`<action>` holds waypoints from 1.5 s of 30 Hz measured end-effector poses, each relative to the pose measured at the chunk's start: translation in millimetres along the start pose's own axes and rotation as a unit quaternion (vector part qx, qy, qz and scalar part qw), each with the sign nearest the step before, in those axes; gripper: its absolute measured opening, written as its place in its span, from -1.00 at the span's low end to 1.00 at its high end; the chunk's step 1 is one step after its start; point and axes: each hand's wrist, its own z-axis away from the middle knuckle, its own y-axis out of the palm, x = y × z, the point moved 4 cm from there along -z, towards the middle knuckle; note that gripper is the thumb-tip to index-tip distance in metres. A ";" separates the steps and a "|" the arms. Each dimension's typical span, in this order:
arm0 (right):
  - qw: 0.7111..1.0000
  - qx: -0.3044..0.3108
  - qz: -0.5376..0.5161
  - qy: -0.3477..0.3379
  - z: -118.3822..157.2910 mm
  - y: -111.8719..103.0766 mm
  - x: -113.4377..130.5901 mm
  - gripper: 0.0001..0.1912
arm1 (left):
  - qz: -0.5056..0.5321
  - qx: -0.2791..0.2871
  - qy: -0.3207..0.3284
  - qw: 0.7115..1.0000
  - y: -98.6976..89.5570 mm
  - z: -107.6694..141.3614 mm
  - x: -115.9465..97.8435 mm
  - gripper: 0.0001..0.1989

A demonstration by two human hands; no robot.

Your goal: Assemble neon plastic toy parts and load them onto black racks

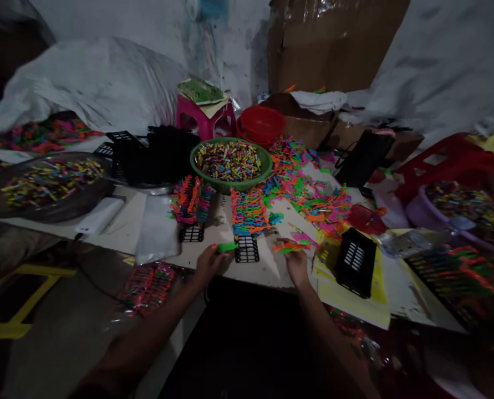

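My left hand [210, 262] is closed on a small bright-green plastic piece [227, 246], with a bit of orange beside it. In my right hand [296, 262] are several thin orange and green plastic pieces [286, 246]; their exact kind is too small to tell. Between the hands lies a black slotted tray [247, 250], its far part covered by rows of colourful plastic pieces [250, 209]. A second black slotted tray [192, 233] sits to the left, also loaded with colourful pieces [191, 197]. Beyond my right hand spreads a loose heap of similar pieces [313, 194].
A green basin [194, 166] full of small wrapped items stands behind the trays. A metal bowl [64, 209] and stacked black trays [159, 158] are at left. On the right are a black tray [369, 266], yellow sheets [355, 307] and a purple basin [423, 208].
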 end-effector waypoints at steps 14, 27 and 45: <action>0.996 -0.036 0.044 0.073 -1.2 57.3 -27.6 -0.71 | 0.052 0.059 -0.003 0.997 34.9 -28.6 -13.1 -0.90; 0.952 -0.011 0.303 0.037 29.7 33.7 -2.2 -0.71 | 0.061 0.097 -0.019 0.993 37.0 -13.3 -23.2 -0.89; 0.964 0.006 0.263 -0.039 29.5 40.2 -16.4 -0.74 | -0.053 0.031 -0.019 0.998 40.0 -2.7 -32.6 -0.83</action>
